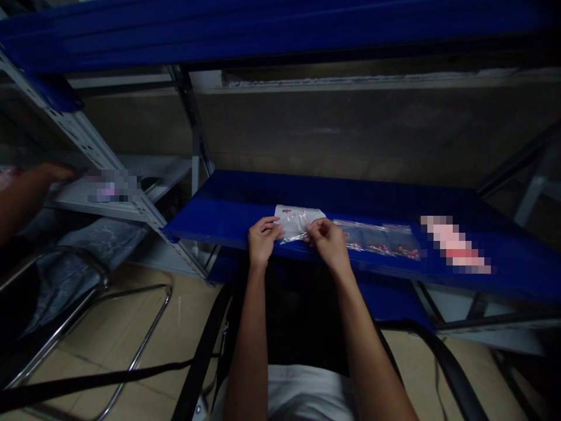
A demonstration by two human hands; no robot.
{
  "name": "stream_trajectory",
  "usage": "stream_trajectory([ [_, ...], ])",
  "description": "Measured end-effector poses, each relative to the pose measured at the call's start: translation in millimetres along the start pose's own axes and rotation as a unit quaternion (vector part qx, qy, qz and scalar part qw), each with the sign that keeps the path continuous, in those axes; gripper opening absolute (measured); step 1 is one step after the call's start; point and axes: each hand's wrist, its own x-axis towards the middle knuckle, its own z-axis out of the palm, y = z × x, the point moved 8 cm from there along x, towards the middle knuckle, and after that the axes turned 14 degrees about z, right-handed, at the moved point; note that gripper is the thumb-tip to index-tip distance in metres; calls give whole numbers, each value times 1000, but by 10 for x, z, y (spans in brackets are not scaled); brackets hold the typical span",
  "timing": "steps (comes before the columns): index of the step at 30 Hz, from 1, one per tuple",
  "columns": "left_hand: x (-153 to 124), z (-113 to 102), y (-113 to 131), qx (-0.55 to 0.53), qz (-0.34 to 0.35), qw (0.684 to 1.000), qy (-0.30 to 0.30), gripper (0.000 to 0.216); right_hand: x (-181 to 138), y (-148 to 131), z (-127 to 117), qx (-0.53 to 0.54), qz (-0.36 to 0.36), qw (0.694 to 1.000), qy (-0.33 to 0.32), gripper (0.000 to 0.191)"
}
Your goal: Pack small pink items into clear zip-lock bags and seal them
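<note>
In the head view, a small plastic bag [294,225] with a white sheet in or under it lies at the front edge of the blue shelf [245,196]. A small dark reddish mark shows near the bag's upper left. My left hand [264,238] pinches the bag's left side, fingers bent. On the right side, my right hand [328,238] is closed on the bag, thumb and forefinger together. Just right of that hand, several clear zip bags [379,240] with small pinkish pieces lie in a row.
A blurred-out pink and red item [456,245] lies farther right on the shelf. Overhead runs a blue beam [280,32]. At the left are another person's arm [26,193], a grey shelf [166,175], a metal upright [100,146] and a chrome-framed chair [131,356].
</note>
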Motion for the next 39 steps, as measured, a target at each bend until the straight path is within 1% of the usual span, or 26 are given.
stream_trajectory([
  [3,9,-4,0,-6,-6,1000,-14,43,-29,-54,41,-29,-28,999,-11,26],
  [7,7,-48,-16,0,-6,1000,-15,43,-61,-131,100,-41,-46,998,-29,31],
  [9,2,-65,-39,5,-12,1000,-22,43,-67,-153,76,-27,-46,999,-7,29],
  [11,0,-67,-45,30,-18,998,-43,41,-68,-151,40,-6,-40,999,20,26],
  [13,11,-61,37,104,8,992,-70,39,-66,-135,29,6,-31,999,30,24],
  [14,17,-40,125,159,40,983,-88,40,-63,-126,37,10,-28,999,26,23],
  [15,17,2,234,221,82,966,-108,44,-61,-119,52,14,-24,999,18,22],
  [17,-20,150,452,337,165,914,-154,57,-56,-106,87,22,-20,1000,-4,21],
  [18,-49,235,525,380,190,888,-175,63,-55,-105,102,25,-20,999,-12,21],
  [20,-109,397,591,428,210,853,-212,74,-55,-104,123,24,-21,999,-22,21],
  [22,-151,515,585,445,208,840,-232,77,-58,-104,137,18,-22,999,-27,23],
  [24,-168,571,544,456,197,836,-235,73,-63,-105,150,9,-22,999,-35,24],
  [26,-166,571,498,470,184,832,-228,69,-71,-107,163,-6,-23,999,-44,24],
  [30,-161,520,432,483,167,830,-224,67,-78,-99,196,-26,-30,997,-71,24],
  [34,-164,460,378,482,155,834,-218,67,-59,-91,215,-39,-45,995,-80,25],
  [39,-160,416,379,474,156,842,-206,62,-68,-115,255,-47,-53,993,-92,30],
])
